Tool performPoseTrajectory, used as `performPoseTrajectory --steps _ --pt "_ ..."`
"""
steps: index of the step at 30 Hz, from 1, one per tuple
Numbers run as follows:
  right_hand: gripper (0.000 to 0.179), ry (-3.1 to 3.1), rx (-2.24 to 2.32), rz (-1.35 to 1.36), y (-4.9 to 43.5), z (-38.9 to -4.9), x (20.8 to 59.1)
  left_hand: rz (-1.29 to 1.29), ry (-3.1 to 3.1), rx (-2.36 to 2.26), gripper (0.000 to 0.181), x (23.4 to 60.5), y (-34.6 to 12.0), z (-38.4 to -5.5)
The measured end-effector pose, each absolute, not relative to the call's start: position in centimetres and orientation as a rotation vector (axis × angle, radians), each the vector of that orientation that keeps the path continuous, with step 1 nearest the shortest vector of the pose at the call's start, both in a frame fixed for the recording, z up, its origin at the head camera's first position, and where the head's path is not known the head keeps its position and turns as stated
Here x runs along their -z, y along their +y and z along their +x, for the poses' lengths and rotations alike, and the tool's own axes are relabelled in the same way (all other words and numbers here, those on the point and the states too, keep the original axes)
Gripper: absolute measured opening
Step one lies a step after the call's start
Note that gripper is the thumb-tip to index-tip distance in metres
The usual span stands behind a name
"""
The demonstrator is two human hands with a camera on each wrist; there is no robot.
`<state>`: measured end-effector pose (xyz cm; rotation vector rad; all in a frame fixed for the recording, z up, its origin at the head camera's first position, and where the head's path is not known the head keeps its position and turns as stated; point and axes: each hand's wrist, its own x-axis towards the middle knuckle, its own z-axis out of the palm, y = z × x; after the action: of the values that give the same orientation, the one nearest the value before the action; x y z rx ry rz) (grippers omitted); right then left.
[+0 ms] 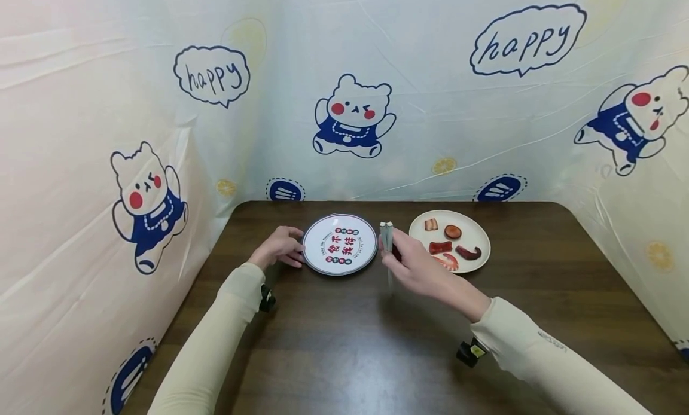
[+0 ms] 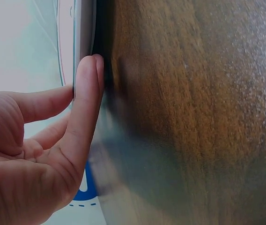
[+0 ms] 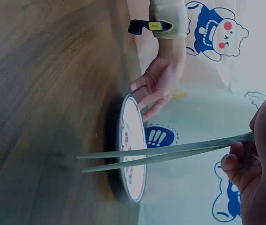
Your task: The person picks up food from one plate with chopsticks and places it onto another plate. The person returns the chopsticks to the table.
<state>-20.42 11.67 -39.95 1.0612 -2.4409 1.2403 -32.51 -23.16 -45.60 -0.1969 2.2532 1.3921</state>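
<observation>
A white plate (image 1: 314,251) with red characters and a dark rim line lies at mid-table. At its left edge, my left hand (image 1: 281,247) touches the rim with fairly straight fingers. The left wrist view brings the plate's side (image 2: 84,28) close, fingertips against it. My right hand (image 1: 417,265) grips a pair of pale grey-green chopsticks (image 3: 170,150) near their upper ends. They point down to the table just right of the plate, tips slightly apart with nothing between them. Part of the right hand's grip is hidden behind its own fingers.
On the right, a cream plate (image 1: 479,232) bears several food pieces: a bacon-like strip (image 1: 431,224), a round slice (image 1: 453,231), a red block (image 1: 440,246), a dark tentacle (image 1: 468,253) and a shrimp (image 1: 448,261). A printed cloth (image 1: 420,182) surrounds the dark wooden table (image 1: 344,331).
</observation>
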Motion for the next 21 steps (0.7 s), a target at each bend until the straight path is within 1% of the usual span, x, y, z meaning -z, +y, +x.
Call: performPoseTrajectory --steps 3,7,10,15,21 --pt "0.011 -2.422 -1.296 1.019 12.2 -20.3 40.5 -0.202 2.251 -1.391 0.055 45.7 -23.1 -32.5" --pt "0.002 -2.462 -1.289 0.911 13.1 -20.3 40.8 -0.211 2.254 -1.39 0.055 45.6 -23.1 -32.5" --pt "0.011 -2.537 -1.281 0.805 13.5 -20.3 40.6 -0.21 2.255 -1.389 0.056 45.4 -23.0 -32.6" --pt "0.018 -2.651 -1.268 0.695 13.8 -20.4 40.0 -0.207 2.254 -1.379 0.056 45.2 -23.0 -32.7" --pt "0.015 -2.683 -1.287 0.669 13.9 -20.7 39.3 -0.218 2.245 -1.381 0.056 45.4 -23.0 -32.6"
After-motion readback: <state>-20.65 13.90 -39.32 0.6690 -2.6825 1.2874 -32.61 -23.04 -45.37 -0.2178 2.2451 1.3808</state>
